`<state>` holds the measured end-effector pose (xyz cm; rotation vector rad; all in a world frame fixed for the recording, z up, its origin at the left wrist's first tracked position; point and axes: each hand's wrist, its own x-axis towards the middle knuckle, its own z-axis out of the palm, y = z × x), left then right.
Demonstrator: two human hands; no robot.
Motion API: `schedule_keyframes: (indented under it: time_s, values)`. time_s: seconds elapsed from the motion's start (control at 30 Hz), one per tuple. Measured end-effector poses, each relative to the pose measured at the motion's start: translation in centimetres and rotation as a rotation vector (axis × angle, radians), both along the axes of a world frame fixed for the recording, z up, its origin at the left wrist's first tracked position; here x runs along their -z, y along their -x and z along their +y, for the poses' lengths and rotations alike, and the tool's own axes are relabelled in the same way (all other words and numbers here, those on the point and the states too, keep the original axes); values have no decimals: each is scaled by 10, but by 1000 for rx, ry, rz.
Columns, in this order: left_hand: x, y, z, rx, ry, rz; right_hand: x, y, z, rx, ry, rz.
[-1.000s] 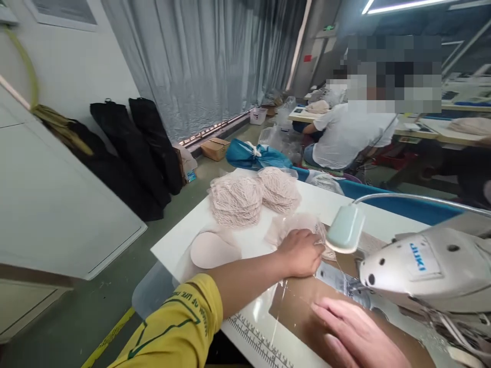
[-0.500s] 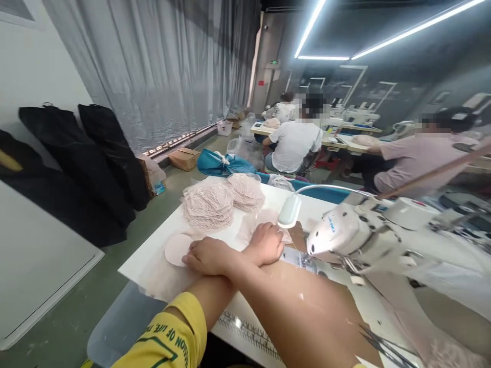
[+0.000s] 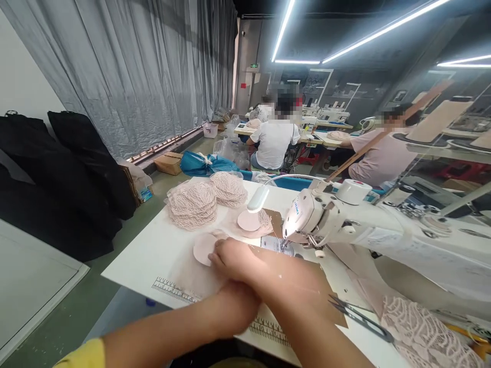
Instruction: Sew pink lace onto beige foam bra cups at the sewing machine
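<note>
Though probably light, soft and easily creased, best pinch the pale disc point(image 3: 202, 249) by its rim, lying against sheer fabric point(image 3: 190, 277) just left of the right hand point(image 3: 232, 256), with its fingers curled closed on that edge; cannot tell the grip of the left hand point(image 3: 241, 306), partly hidden beneath the right wrist.

JUKI logo point(image 3: 296, 206) on sewing machine point(image 3: 312, 210), ruler point(image 3: 172, 290) digits illegible

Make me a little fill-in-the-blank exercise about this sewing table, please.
1. The right hand touches a pale piece whose outline is ____.
2. The sleeve on the left arm is ____.
3. The thread snips lie to the ____ of the right hand.
4. The lace-patterned stacks on the table number ____.

Missing words: round; yellow; right; two.
</note>
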<state>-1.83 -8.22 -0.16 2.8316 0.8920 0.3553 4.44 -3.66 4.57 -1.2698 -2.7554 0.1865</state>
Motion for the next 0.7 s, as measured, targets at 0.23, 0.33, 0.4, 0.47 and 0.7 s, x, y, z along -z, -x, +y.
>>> schedule_keyframes:
  time_s: [0.23,0.33,0.4,0.47,0.7]
  values:
    - [-52,69,-33,62,434,-356,23,-88,-65,10,11,113]
    - [-47,67,0,-346,457,-462,36,-116,-90,76,9,267]
    - [-37,54,22,-404,608,-418,46,-128,-102,119,-36,337]
    - [-26,36,38,-322,857,-380,55,-135,-111,147,-98,361]
    - [-19,-13,64,-73,997,-147,57,-149,-121,162,-126,419]
